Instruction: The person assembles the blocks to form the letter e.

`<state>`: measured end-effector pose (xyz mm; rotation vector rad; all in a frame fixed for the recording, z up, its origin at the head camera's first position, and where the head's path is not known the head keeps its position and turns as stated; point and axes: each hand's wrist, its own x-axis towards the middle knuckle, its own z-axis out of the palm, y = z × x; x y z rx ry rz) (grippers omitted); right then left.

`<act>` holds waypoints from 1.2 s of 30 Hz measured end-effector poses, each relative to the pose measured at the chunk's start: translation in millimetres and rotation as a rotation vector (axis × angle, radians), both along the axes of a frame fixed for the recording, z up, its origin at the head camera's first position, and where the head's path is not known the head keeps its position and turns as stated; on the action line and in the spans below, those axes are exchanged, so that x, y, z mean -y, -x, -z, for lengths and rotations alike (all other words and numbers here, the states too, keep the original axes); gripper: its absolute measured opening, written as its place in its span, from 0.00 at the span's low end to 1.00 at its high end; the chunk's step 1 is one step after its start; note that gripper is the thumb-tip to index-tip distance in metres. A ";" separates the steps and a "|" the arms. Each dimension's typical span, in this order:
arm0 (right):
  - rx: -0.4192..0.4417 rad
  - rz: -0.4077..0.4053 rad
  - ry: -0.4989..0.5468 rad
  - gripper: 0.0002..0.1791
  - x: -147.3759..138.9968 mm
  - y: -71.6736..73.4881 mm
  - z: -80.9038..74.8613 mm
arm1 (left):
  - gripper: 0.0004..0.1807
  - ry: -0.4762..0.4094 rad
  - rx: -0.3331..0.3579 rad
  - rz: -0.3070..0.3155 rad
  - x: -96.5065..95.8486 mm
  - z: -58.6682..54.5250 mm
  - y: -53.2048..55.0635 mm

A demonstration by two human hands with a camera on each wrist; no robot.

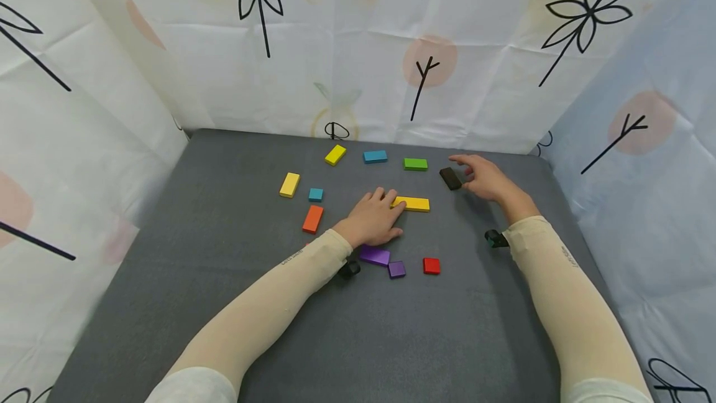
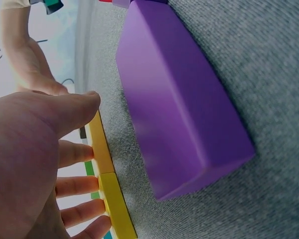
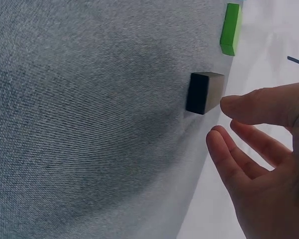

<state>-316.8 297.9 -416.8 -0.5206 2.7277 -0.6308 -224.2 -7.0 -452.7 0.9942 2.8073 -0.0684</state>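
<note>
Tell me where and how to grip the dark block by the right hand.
Pinch the dark block mid-length across its long sides, probably from above and the right: it lies slanted, longer than wide, with the right hand on that side.

I wear cream arm sleeves (image 1: 263,291) with small dark lettering (image 1: 292,257), white cloth (image 1: 192,385) above them, and black cameras (image 1: 495,239) at my wrists.

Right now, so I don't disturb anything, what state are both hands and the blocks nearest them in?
Left hand: fingers extended, gripping nothing.
Right hand: fingers parted, gripping nothing.
Darker yellow block: end to end with lighter yellow block.
Lighter yellow block: by the left fingers, contact uncertain.
Black block: angled, beside the right thumb.
Long purple block: lying ungripped.
</note>
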 end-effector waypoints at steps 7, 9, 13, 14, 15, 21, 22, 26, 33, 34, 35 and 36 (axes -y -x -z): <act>0.018 0.028 -0.005 0.43 2.7 5.8 7.7 | 0.39 0.001 0.014 -0.003 -0.7 0.7 1.1; 0.020 0.028 0.004 0.44 2.9 7.0 9.4 | 0.39 0.004 0.011 -0.005 -0.9 0.7 0.9; 0.026 0.022 0.013 0.43 3.2 8.6 12.3 | 0.39 0.013 0.000 -0.005 -1.3 0.6 -0.4; 0.027 0.021 0.013 0.44 3.1 8.8 12.6 | 0.39 0.015 -0.002 -0.005 -1.4 0.7 -0.6; 0.028 0.022 0.013 0.44 3.2 9.2 13.4 | 0.39 0.016 -0.002 -0.006 -1.4 0.8 -0.8; 0.031 0.027 0.009 0.44 3.8 11.1 15.8 | 0.39 0.011 -0.004 -0.004 -1.0 1.3 -0.3; 0.032 0.026 0.008 0.43 3.8 11.0 15.8 | 0.39 0.011 -0.002 -0.004 -1.0 1.0 -0.3; 0.040 0.029 0.000 0.43 4.2 12.2 16.9 | 0.39 0.014 0.005 -0.005 -1.2 -0.8 -0.4; 0.063 0.041 0.005 0.43 4.2 13.7 17.8 | 0.39 0.013 -0.003 -0.003 -0.5 -3.4 -1.7; 0.066 0.044 0.007 0.42 4.2 14.2 18.2 | 0.39 0.011 0.002 -0.004 -0.5 -3.3 -1.7; 0.067 0.044 0.007 0.42 4.2 14.5 18.4 | 0.39 0.010 0.003 -0.004 -0.4 -3.4 -1.7; 0.068 0.044 0.008 0.42 4.1 15.0 18.7 | 0.39 0.010 0.003 -0.004 -0.4 -3.4 -1.7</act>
